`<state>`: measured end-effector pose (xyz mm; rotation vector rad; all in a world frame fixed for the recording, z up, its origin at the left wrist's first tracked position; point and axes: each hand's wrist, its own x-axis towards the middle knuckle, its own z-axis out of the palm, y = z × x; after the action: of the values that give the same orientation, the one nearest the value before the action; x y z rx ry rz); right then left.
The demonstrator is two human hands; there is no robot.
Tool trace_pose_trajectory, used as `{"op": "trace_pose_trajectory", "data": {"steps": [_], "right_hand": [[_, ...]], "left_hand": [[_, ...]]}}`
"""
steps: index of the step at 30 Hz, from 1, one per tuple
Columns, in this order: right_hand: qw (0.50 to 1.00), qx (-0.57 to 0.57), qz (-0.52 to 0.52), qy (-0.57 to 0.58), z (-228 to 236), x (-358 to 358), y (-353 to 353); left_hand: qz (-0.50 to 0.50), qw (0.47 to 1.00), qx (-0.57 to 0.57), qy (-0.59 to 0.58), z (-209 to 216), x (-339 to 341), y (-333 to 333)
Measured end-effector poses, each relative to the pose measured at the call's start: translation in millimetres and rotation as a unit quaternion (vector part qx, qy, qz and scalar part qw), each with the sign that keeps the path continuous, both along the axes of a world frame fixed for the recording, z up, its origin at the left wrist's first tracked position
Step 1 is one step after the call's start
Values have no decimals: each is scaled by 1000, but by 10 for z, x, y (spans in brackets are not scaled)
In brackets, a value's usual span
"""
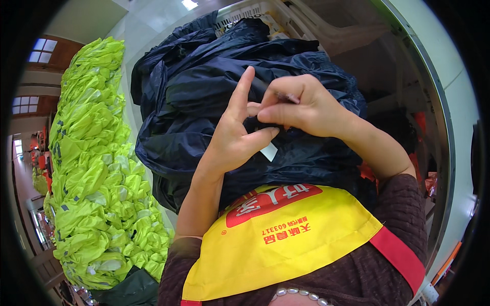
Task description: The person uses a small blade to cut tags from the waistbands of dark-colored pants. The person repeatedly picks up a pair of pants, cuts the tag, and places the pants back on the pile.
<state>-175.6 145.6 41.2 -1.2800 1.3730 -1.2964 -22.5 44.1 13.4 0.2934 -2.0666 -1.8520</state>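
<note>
In front of my chest, both hands meet over a large heap of dark navy garments [204,92] in thin, shiny fabric. My left hand [229,130] points its index finger upward while the thumb and the other fingers close on a bit of dark cloth. Close against it, my right hand [303,107] is closed, thumb and forefinger pinched at the same spot. A small brownish tip [289,97] shows at its curled fingers; what it belongs to is hidden. Just below the hands hangs a white label [269,151].
A long pile of neon yellow-green garments [97,168] with grey strips lies along the left. Behind the navy heap stands a whitish plastic crate [240,15]. A pale table edge [441,153] curves down the right side. I wear a yellow apron [280,239].
</note>
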Motion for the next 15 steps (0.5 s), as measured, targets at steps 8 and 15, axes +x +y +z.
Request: {"op": "trace_pose_trajectory", "data": {"steps": [8,15], "right_hand": [[929,-8,-254,269,-162,-953,180],[960,150,98,213,104,-518,301]], "left_hand": [[-26,999,-26,21,-23,13,-29],[-52,996,-68,39,-58,52,-78]]}}
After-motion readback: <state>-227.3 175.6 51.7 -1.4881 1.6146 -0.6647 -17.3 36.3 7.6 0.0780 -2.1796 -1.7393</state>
